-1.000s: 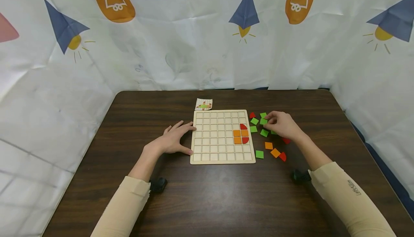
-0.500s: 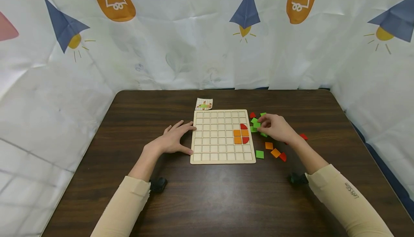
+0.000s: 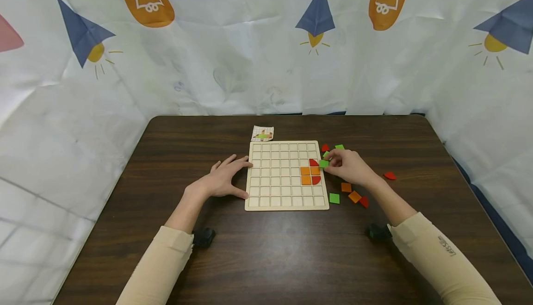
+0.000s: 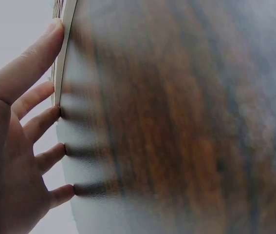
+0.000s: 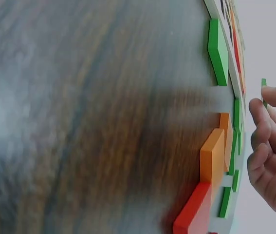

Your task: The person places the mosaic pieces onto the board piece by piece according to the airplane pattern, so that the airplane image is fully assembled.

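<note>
My right hand (image 3: 347, 166) pinches a green square tile (image 3: 324, 163) between thumb and fingertips, over the right edge of the wooden grid board (image 3: 275, 189). In the right wrist view the held green tile (image 5: 264, 92) is seen edge-on, raised above the other tiles. The board carries several orange squares (image 3: 306, 181) and two red quarter-round tiles (image 3: 316, 180) at its right side. My left hand (image 3: 220, 180) lies spread at the board's left edge, thumb and index finger touching it; in the left wrist view the thumb (image 4: 40, 53) rests against the board's side.
A small pattern card (image 3: 263, 134) lies behind the board's back left corner. Right of the board are loose tiles: a green square (image 3: 334, 198), orange squares (image 3: 346, 187), a red tile (image 3: 364, 202) and another red one (image 3: 389, 175) farther out. Some green tiles are hidden by the right hand.
My right hand has picked up a green tile from the loose pile and carried it left to the board's right edge. The left hand has stayed in place.
</note>
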`<act>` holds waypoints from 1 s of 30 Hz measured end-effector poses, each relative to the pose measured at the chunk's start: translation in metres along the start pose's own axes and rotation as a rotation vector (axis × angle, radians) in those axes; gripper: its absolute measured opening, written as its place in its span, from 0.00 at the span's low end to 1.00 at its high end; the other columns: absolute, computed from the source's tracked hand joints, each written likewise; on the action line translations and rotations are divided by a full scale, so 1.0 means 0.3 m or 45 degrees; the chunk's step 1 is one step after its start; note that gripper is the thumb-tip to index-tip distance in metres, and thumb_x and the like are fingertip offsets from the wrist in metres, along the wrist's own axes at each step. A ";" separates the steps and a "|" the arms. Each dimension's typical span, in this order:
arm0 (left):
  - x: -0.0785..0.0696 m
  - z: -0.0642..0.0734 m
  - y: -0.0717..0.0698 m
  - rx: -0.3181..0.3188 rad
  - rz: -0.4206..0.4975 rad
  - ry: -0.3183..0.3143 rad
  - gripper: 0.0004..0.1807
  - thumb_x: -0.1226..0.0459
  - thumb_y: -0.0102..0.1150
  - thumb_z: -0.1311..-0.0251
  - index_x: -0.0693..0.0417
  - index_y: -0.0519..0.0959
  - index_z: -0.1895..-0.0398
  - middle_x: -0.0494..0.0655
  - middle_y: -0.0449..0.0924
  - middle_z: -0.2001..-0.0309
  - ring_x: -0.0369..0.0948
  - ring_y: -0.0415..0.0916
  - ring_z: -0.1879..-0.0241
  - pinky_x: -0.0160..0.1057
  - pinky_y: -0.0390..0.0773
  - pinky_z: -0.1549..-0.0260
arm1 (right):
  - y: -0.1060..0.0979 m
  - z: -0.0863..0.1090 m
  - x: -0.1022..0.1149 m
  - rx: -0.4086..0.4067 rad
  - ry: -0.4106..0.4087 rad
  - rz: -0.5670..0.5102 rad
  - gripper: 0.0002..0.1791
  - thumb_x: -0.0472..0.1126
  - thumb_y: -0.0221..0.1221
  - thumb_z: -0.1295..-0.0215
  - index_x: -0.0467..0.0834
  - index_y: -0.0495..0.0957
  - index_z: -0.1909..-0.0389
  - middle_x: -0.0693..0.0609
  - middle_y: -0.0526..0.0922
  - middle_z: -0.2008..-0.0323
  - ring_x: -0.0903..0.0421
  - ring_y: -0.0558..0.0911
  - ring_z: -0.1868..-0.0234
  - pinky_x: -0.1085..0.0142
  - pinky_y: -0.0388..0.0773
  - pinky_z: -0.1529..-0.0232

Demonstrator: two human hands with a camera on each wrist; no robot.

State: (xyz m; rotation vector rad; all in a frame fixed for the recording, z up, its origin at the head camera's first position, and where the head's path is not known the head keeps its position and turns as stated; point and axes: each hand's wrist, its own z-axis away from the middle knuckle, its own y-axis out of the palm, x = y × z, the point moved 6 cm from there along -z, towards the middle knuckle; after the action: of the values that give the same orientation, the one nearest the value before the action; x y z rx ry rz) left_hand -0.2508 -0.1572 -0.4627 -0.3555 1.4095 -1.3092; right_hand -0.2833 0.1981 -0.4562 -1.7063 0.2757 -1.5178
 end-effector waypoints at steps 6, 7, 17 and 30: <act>0.001 -0.002 0.002 0.000 0.002 0.001 0.51 0.45 0.79 0.48 0.44 0.65 0.22 0.49 0.46 0.18 0.56 0.35 0.19 0.71 0.36 0.30 | 0.011 0.001 0.019 0.007 -0.028 -0.002 0.15 0.38 0.67 0.32 0.37 0.81 0.48 0.51 0.85 0.65 0.52 0.79 0.70 0.60 0.76 0.73; 0.001 -0.002 0.002 0.001 0.003 0.001 0.51 0.45 0.78 0.48 0.44 0.65 0.22 0.49 0.46 0.18 0.56 0.35 0.19 0.71 0.36 0.30 | 0.013 0.001 0.022 0.010 -0.032 -0.006 0.15 0.38 0.67 0.32 0.37 0.81 0.48 0.51 0.85 0.65 0.52 0.80 0.70 0.60 0.76 0.73; 0.002 -0.004 0.003 0.003 0.002 0.002 0.50 0.45 0.78 0.48 0.44 0.65 0.22 0.49 0.46 0.18 0.55 0.34 0.19 0.71 0.36 0.30 | 0.040 -0.006 0.032 0.045 -0.054 -0.019 0.15 0.37 0.67 0.33 0.38 0.81 0.48 0.51 0.83 0.66 0.53 0.79 0.69 0.62 0.76 0.71; 0.002 0.000 0.000 0.000 0.006 0.005 0.50 0.45 0.78 0.48 0.44 0.65 0.22 0.49 0.46 0.18 0.55 0.34 0.19 0.71 0.36 0.30 | 0.085 -0.028 0.063 0.076 -0.079 -0.001 0.14 0.37 0.69 0.34 0.38 0.81 0.50 0.53 0.83 0.69 0.55 0.77 0.73 0.63 0.74 0.73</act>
State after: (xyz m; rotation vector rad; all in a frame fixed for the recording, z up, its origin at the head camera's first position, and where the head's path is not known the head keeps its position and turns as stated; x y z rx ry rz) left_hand -0.2509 -0.1577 -0.4630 -0.3499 1.4129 -1.3068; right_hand -0.2775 0.1660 -0.4605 -1.7033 0.1957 -1.4564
